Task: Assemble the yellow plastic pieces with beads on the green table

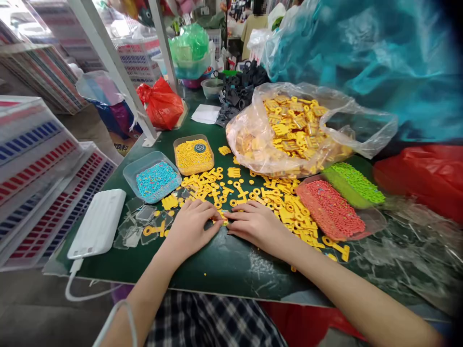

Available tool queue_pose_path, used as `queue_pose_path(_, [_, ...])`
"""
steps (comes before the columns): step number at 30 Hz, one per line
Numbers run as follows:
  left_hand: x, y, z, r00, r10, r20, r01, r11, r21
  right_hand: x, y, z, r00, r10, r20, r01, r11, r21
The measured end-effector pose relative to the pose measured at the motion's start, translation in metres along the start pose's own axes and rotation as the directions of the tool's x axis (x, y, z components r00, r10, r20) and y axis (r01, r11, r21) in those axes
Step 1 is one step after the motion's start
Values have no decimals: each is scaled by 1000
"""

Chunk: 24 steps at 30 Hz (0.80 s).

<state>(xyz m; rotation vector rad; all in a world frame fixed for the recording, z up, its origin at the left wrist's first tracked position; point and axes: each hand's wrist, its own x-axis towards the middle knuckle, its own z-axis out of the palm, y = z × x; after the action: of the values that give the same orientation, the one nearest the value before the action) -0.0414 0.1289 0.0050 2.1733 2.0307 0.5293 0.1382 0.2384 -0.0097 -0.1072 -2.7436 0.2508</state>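
Between my hands, low over the green table, is a small yellow plastic piece [224, 218] with several coloured specks on it, partly covered by fingertips. The thumb and forefinger of my left hand [193, 225] close on its left side. From the right, the fingertips of my right hand [257, 224] meet its other edge, fingers close together. Loose yellow plastic parts [289, 207] with rings and bars spread beyond and beside both hands. Open tubs of small beads stand around them: a blue bead tub [155, 177], a yellow bead tub [193, 154], a red bead tub [331, 209] and a green bead tub [356, 185].
A clear bag [249, 140] full of yellow parts lies behind the pile. On the left are a white power bank [97, 224] with a cable and some clear plastic pieces [132, 229]. A metal post [119, 72], red bag [161, 106] and black parts [246, 86] stand farther back.
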Motion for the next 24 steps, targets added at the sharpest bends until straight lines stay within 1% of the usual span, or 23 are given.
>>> queue_pose_path(2, [1,1,0,1000,-25,12,25,1000,-9,-2,-1,2,1000,20,-5,-20,1000,16])
queue_pose_path(7, [2,-1,-4,998,-37,54,40,998,-55,-3,-2,3,997,78,-8,-78,995,60])
queue_pose_path(10, [2,-1,-4,997,-58,60,63,995,-73,-3,-2,4,996,84,-6,-83,995,51])
queue_pose_path(12, [2,-1,-5,996,-73,58,76,995,-62,-3,-2,6,997,76,-8,-76,997,26])
queue_pose_path(15, [3,0,-6,995,-73,69,73,997,3,-4,-2,7,997,76,-27,-77,997,0])
queue_pose_path(17, [5,1,-9,996,-38,83,32,997,76,-4,-2,8,996,81,-38,-81,997,-2])
queue_pose_path(19, [7,3,-12,994,20,107,-37,986,160,-4,-3,7,995,84,-44,-84,996,-1])
queue_pose_path(22, [11,5,-15,979,104,174,-149,952,268,-4,-3,7,995,90,-51,-90,996,-3])
queue_pose_path(24, [13,6,-15,969,130,212,-195,927,322,-4,-3,7,994,89,-56,-90,996,-9])
